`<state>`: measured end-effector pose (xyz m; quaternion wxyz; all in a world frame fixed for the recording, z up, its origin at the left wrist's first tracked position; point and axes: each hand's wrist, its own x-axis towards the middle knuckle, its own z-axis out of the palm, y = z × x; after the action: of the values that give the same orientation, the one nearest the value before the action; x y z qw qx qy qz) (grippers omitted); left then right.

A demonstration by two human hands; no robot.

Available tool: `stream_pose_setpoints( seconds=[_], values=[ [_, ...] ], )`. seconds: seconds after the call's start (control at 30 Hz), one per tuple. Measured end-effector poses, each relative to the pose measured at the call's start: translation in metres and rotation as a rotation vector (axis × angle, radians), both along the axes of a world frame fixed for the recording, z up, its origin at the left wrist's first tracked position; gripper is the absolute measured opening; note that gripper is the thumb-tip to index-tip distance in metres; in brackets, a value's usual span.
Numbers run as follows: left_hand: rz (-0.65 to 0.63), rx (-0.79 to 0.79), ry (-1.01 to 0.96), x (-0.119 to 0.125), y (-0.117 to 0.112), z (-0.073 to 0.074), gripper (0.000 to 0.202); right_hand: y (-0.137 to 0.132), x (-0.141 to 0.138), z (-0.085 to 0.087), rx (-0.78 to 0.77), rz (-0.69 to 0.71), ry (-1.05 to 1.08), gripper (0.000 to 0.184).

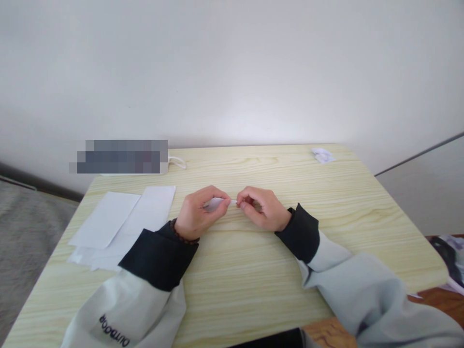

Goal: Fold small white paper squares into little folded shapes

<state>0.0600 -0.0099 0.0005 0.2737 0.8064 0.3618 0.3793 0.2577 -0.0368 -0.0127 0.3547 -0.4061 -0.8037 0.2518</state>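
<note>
A small piece of white paper is held up between my hands over the middle of the table. My left hand pinches it between thumb and fingers, and part of the paper shows inside the curl of that hand. Close by on the right, my right hand grips the narrow end with thumb and fingertips. Only a thin strip shows between the two sets of fingertips. How the paper is folded is mostly hidden by my fingers.
White paper sheets lie overlapping at the left of the wooden table. A blurred-out object with a white loop sits at the back left. Folded paper rests at the back right. A wall borders the far edge.
</note>
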Motion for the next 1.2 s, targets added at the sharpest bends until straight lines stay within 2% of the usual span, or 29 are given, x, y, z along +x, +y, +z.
stream_pose_setpoints(
  seconds=[0.23, 0.43, 0.77, 0.93, 1.2],
  values=[
    [-0.052, -0.027, 0.016, 0.0006, -0.0007, -0.0009, 0.014, -0.0014, -0.0006, -0.0005, 0.006, 0.008, -0.007, 0.006],
    [-0.126, 0.031, 0.008, 0.0018, -0.0002, -0.0026, 0.01, -0.0003, -0.0029, -0.0001, 0.105, 0.062, -0.054, 0.008],
    [-0.073, 0.015, 0.012, 0.0012, 0.0013, -0.001, 0.011, 0.0015, -0.0007, 0.0001, 0.112, 0.091, -0.054, 0.013],
    [-0.099, 0.002, 0.01, 0.0008, 0.0018, -0.0025, 0.01, 0.0002, -0.0006, 0.0011, 0.075, 0.091, -0.056, 0.007],
    [-0.092, -0.033, 0.018, 0.0009, 0.0016, -0.003, 0.012, 0.0012, -0.0019, 0.0019, 0.125, 0.099, -0.073, 0.011]
  ],
)
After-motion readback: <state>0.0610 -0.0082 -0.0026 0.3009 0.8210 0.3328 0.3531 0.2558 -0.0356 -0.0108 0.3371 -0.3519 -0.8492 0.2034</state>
